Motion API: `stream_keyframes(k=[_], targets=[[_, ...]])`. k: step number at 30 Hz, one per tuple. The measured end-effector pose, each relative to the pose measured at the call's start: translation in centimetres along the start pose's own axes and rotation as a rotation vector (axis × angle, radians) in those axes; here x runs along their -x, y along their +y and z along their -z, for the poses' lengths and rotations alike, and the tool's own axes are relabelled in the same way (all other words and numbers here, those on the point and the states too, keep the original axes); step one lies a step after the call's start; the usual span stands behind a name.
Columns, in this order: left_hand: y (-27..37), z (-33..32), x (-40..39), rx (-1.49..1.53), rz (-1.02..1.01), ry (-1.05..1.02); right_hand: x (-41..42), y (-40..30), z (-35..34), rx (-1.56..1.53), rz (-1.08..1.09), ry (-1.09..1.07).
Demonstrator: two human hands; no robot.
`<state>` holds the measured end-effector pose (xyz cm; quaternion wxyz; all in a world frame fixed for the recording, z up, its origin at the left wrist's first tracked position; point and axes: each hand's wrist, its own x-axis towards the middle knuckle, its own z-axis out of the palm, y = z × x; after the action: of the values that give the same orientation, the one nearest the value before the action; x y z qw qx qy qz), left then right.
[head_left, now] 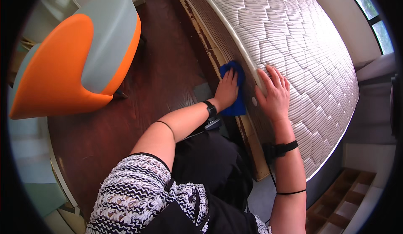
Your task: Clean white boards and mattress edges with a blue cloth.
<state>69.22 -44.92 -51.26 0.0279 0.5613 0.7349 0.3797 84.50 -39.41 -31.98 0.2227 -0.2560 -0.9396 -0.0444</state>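
A blue cloth point(235, 108) lies against the worn wooden edge of the bed frame point(217, 56), beside the brown side of the mattress. My left hand point(227, 89) presses on this cloth, its fingers stretched over it; the palm side is hidden. To the right, my right hand point(274, 94) rests spread on the piped top edge of the quilted mattress point(283, 39), with no object in it. The mattress appears tilted or raised at this side; how it is supported cannot be told. Black straps circle both wrists.
An orange and grey upholstered chair point(107, 48) stands at the left on the dark wooden floor point(151, 86). A wooden compartment shelf point(343, 196) is at the lower right. Grey curtain fabric point(377, 67) hangs near the window point(382, 32) at the right.
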Motion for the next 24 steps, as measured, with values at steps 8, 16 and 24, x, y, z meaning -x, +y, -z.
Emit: stream_keyframes(k=[8,16,24], targets=[[-6.2,3.8,-1.6,-0.501,-0.302,-0.211,0.0,-0.1,0.0,-0.010,0.001,0.000],[-7.8,3.0,-3.4,-0.289,-0.084,-0.052,-0.1,-0.2,-0.3,-0.020,-0.003,0.007],[-4.6,3.9,2.2,-0.045,-0.460,-0.252,-0.2,-0.1,-0.3,-0.027,-0.001,0.016]])
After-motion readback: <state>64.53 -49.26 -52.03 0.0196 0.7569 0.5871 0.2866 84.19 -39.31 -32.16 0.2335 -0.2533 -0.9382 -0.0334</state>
